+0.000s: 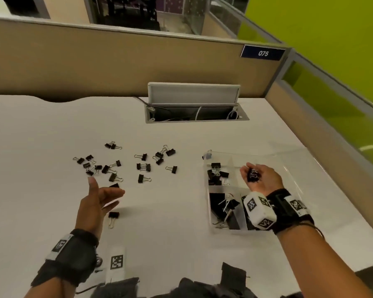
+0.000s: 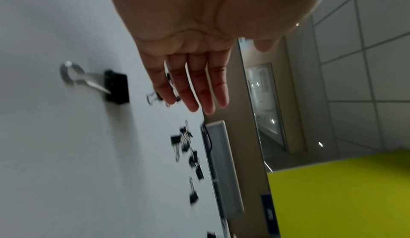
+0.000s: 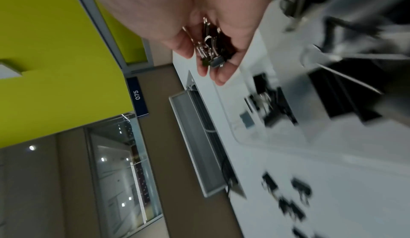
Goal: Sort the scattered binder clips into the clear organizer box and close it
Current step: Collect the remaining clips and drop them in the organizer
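A handful of small clips [image 1: 252, 175] is cupped in the right hand [image 1: 261, 179], fingers curled round it, over the organizer box [image 1: 224, 229]. Left hand [image 1: 97, 203] is spread, nothing held, near scattered clips [image 1: 116, 166] on desk. Risk: if tipped fast, clips could be spilled into the wrong compartment or outside the box.

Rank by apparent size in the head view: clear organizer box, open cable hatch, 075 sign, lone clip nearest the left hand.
1. clear organizer box and cable hatch: look alike in extent; the hatch is farther, so unranked.
2. 075 sign.
3. lone clip below the left hand.
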{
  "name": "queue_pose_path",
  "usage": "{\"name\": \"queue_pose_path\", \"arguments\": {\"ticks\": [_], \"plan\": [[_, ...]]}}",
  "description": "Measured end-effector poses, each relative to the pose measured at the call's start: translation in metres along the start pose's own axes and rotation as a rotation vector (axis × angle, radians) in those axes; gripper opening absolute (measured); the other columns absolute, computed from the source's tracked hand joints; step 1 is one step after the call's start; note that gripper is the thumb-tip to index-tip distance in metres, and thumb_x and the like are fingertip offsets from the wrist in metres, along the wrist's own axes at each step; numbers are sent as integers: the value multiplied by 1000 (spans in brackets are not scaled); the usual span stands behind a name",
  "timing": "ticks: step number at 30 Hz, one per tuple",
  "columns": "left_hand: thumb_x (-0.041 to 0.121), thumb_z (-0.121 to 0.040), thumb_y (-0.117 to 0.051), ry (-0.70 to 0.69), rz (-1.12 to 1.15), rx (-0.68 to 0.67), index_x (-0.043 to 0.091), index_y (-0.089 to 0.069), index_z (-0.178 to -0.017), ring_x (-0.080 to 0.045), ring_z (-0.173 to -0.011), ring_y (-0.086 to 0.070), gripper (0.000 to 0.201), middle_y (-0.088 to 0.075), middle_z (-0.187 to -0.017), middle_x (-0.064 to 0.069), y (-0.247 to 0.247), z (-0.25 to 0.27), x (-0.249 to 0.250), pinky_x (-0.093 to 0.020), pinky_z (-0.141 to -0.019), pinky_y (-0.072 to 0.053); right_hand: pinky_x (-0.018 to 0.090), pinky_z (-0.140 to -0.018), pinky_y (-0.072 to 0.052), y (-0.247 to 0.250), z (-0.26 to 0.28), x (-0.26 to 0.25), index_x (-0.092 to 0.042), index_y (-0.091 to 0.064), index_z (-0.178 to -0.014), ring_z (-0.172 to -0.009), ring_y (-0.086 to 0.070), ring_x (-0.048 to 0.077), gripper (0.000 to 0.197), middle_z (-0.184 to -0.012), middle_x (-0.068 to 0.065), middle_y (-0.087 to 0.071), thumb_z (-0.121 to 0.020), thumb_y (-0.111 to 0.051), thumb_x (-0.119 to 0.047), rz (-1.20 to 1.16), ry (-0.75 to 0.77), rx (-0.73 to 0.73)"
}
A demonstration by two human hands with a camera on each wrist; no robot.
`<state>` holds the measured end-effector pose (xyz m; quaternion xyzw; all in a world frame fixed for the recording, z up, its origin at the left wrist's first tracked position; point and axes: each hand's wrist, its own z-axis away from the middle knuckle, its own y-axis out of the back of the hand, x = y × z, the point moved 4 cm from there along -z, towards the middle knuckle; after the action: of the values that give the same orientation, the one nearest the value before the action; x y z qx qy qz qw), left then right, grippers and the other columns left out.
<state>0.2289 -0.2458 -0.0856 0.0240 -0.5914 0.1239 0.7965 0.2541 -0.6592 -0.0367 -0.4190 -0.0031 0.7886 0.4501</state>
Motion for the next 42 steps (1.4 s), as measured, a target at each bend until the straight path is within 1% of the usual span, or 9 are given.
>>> {"name": "queue_pose_path", "arguments": {"ticks": [6,10,14,17,22,27,34,37,42], "plan": [[32,-92,-56,11,-104,277,10,-68,-83,-29,-103,-65,27,-71,-95,-11,42,1,3,-47,-95,-49,35,-69,-47,7,-46,-9,-3,-55,-122,-81,-58,25,33,-106,13,-60,-92,-54,-18,404,105,95],[20,-87,-65,38,-192,334,12,-68,-84,-27,-102,-63,8,-69,-96,-7,65,4,2,-43,-92,-51,37,-107,-33,1,-40,-9,-7,-52,-130,-123,-48,23,39,-123,6,-55,-93,-55,-18,615,184,43],[19,-79,-74,37,-330,333,13,-68,-90,-24,-96,-63,14,-69,-95,-4,81,2,-2,-44,-90,-52,32,-101,-38,-36,-10,-4,-11,-62,-122,-120,-53,20,38,-123,3,-61,-84,-63,-12,746,444,-5],[13,-79,-74,36,-353,308,13,-67,-94,-23,-96,-65,16,-69,-99,-4,89,-6,0,-42,-84,-55,40,-103,-43,-86,10,29,-14,-61,-121,-116,-55,20,38,-124,3,-61,-84,-66,-13,951,551,-205],[10,-78,-74,-6,-416,221,16,-67,-98,-19,-93,-66,22,-69,-103,-2,96,-23,7,-27,-69,-51,34,-99,-44,-152,3,110,-19,-57,-124,-114,-53,18,44,-132,4,-54,-82,-69,-14,1453,497,-450],[18,-74,-79,-27,-551,70,22,-66,-103,-7,-95,-62,32,-67,-107,7,89,-34,7,-19,-73,-45,36,-103,-36,-170,-11,161,-20,-47,-134,-130,-35,30,51,-139,10,-42,-85,-59,-14,1884,442,-328],[18,-79,-74,-64,-682,-139,35,-62,-117,-1,-106,-57,43,-60,-118,11,66,-51,7,-13,-82,-37,21,-90,-37,-174,-1,179,-18,-63,-118,-117,-50,25,41,-125,8,-53,-84,-55,2,1781,604,-493],[19,-78,-74,-59,-698,-165,36,-61,-117,-3,-106,-56,45,-62,-115,8,61,-56,5,-20,-90,-38,27,-102,-29,-188,-18,151,-25,-54,-128,-133,-33,27,47,-140,6,-43,-86,-58,-5,1726,707,-355],[15,-79,-73,-61,-681,-143,34,-62,-115,-5,-105,-58,42,-63,-119,7,56,-60,2,-22,-93,-39,40,-115,-18,-206,-43,148,-32,-33,-144,-144,-9,29,63,-158,5,-17,-90,-45,0,1894,476,-425]]}}
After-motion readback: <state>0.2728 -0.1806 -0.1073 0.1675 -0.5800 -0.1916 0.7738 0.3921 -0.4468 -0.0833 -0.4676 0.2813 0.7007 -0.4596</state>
